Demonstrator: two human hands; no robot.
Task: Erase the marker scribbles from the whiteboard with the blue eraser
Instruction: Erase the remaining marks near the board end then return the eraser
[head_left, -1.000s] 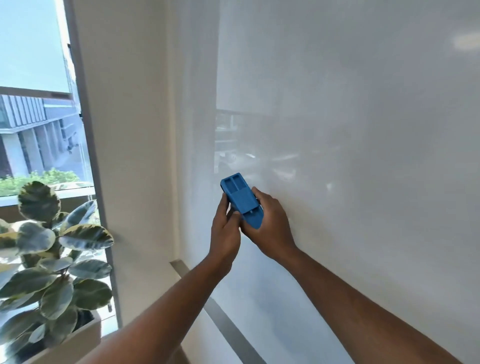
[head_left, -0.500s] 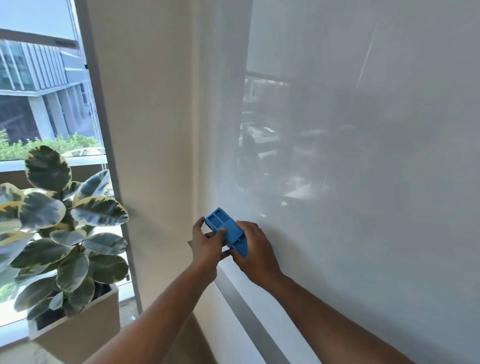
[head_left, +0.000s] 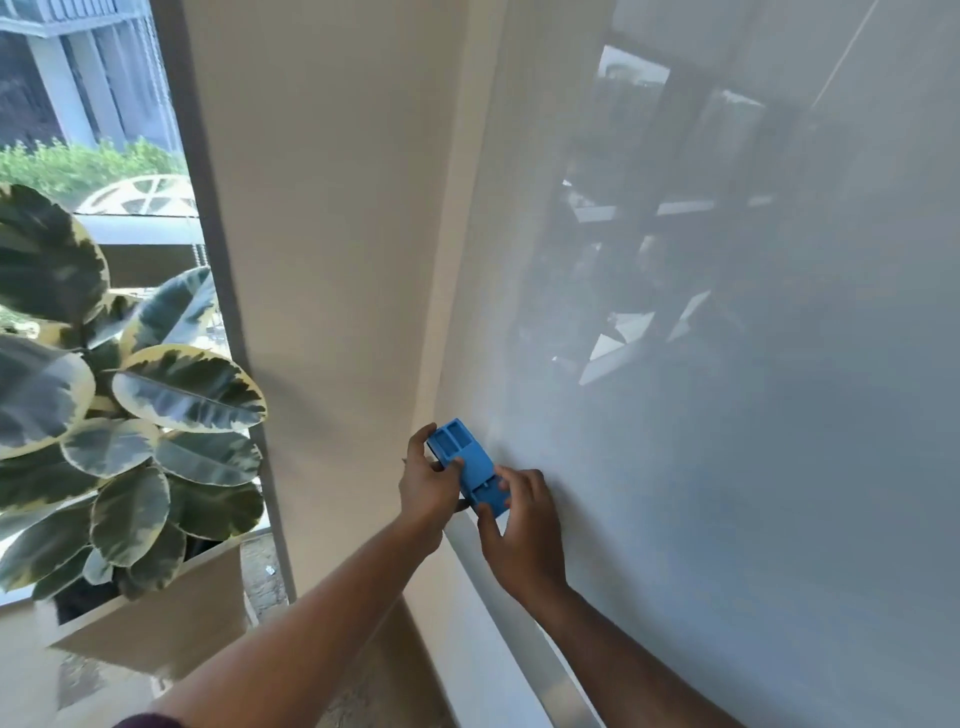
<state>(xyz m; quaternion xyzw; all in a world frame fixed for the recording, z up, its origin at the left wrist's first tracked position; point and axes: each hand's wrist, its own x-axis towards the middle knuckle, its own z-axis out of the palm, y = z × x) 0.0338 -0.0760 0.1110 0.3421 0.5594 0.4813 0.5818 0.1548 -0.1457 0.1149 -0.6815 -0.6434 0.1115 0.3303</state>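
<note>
The blue eraser (head_left: 470, 464) lies flat against the glossy whiteboard (head_left: 727, 415), close to the board's lower left corner. My left hand (head_left: 428, 488) grips its left side, thumb on its face. My right hand (head_left: 522, 530) holds its lower right end with the fingertips. The board fills the right of the view and shows only reflections of a room; I see no marker scribbles on it.
A beige wall column (head_left: 332, 260) borders the board on the left. A metal ledge (head_left: 550, 670) runs along the board's bottom edge. A large variegated plant (head_left: 130, 405) in a pale square planter (head_left: 156, 623) stands at the left by a window (head_left: 93, 104).
Both hands have carried the eraser down and left across the board toward its lower corner. The view has tilted down, so the plant and floor show more.
</note>
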